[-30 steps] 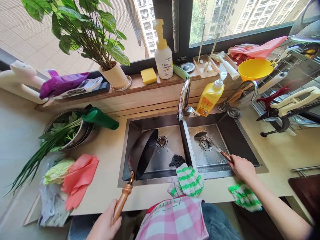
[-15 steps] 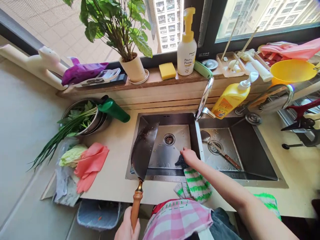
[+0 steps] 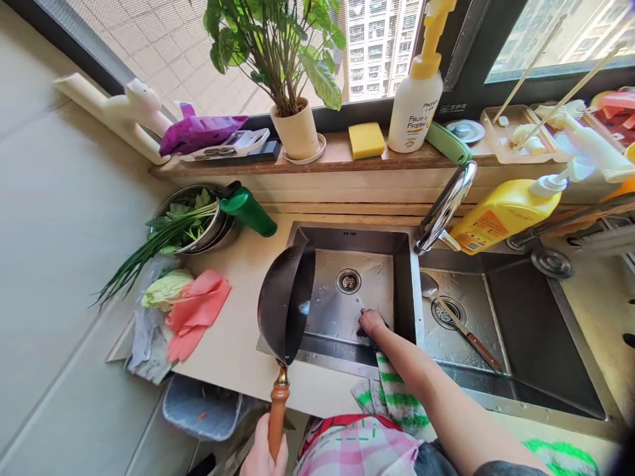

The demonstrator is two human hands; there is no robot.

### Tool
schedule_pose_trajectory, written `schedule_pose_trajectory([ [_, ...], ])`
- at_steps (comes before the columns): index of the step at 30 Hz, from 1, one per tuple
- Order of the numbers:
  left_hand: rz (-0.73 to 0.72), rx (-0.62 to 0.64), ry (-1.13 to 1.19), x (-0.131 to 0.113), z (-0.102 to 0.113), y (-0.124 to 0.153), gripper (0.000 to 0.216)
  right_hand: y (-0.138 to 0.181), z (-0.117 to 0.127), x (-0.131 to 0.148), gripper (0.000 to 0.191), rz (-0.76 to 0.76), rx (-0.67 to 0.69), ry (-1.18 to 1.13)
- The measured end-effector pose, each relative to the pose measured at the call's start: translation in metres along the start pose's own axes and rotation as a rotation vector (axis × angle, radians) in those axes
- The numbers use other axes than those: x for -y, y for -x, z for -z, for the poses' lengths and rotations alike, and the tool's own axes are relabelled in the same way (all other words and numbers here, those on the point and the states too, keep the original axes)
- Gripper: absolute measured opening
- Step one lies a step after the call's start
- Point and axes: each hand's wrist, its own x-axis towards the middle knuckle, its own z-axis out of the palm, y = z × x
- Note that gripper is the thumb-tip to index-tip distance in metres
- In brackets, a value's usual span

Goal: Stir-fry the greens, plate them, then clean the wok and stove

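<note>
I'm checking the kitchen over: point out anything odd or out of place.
Nothing looks damaged. At left, long scallions stick out past the rim of the metal bowl. The wok is tilted on its side, but the left hand grips its handle.

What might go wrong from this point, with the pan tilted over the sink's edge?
The left hand alone grips the wooden handle, so the pan could twist or slip and knock the sink.
The striped cloth overlaps the sink's front rim near the right forearm; it might get dragged in and wet.
</note>
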Motion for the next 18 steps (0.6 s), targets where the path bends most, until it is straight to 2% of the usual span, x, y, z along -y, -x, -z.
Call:
schedule_pose_trajectory([
  [4,0.028,-0.026,0.024,0.015,-0.013,-0.005,0.035,0.009,0.006,-0.01,0.023,-0.034,-0.049,-0.017],
  [6,0.035,0.012,0.024,0.022,-0.021,-0.007,0.037,0.016,0.011,-0.017,0.018,-0.055,-0.094,-0.033],
  [8,0.025,0.024,0.028,0.027,-0.028,-0.007,0.04,0.025,0.017,-0.024,0.022,-0.077,-0.15,-0.052],
  [12,0.004,-0.017,0.079,0.02,-0.038,-0.002,0.039,0.042,0.03,-0.03,0.026,-0.16,-0.248,-0.092],
  [18,-0.009,0.072,0.144,0.002,-0.031,0.004,0.038,0.066,0.048,-0.026,0.024,-0.246,-0.352,-0.138],
])
